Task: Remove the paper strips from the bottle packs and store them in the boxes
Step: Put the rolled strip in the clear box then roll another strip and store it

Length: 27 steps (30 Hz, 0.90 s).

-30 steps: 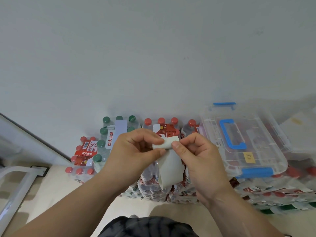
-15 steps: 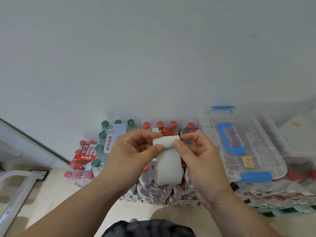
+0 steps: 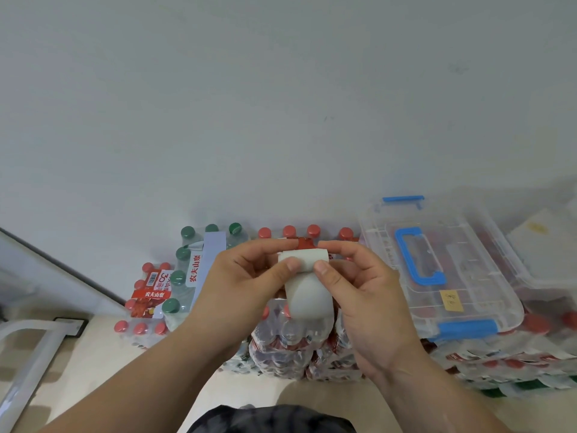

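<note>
A white paper strip [image 3: 307,290] is held in front of me, its top end folded over into a flat roll. My left hand [image 3: 246,282] pinches the left side of that fold with thumb and fingers. My right hand [image 3: 359,285] pinches the right side the same way. The strip's lower part hangs loose over shrink-wrapped bottle packs with red caps [image 3: 290,342]. To the right, a clear plastic box [image 3: 468,295] with blue handle and latches sits closed on more packs. A green-capped pack [image 3: 193,270] at the left carries a pale strip [image 3: 206,254] across its top.
A plain wall rises right behind the packs. A smaller red-capped pack [image 3: 146,295] stands at the far left on the pale floor. A white metal frame [image 3: 28,348] crosses the lower left corner. Another clear box [image 3: 543,245] shows at the right edge.
The view has tilted so the packs and box sit slightly lower. Both hands keep pinching the strip's top, and the folded end looks a little thicker.
</note>
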Motion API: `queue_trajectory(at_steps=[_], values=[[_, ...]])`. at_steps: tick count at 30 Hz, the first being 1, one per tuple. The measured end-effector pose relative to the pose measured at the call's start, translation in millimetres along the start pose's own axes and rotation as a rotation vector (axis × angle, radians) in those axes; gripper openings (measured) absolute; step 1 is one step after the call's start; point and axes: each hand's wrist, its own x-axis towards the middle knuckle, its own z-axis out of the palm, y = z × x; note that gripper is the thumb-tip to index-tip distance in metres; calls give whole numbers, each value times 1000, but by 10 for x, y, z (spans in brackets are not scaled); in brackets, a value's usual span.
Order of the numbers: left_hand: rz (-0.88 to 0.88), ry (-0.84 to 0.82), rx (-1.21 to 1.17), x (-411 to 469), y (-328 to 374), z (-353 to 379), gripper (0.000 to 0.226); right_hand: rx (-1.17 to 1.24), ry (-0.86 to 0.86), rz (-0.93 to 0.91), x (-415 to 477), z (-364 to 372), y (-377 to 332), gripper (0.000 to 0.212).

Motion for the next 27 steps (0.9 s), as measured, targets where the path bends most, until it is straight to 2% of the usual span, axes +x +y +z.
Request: queue_trajectory(at_steps=[6,12,16,20,25,27], values=[[11,18,-22,48,24,10,22,45,12,-11,53,-6,-38,21],[-21,-9,-47,49,12,-53,31,6,8,-3,102,6,-27,25],[-58,-39,-100,16,23,-100,41,71,-9,44,94,51,-1,14],[-106,-11,-98,-8,5,-124,36,76,-13,44,60,110,9,17],[-70,44,-78,-7,-31,-212,36,11,-28,18,31,162,65,30],[-61,46,-75,-19,-40,-226,35,4,-23,17,25,176,70,26]])
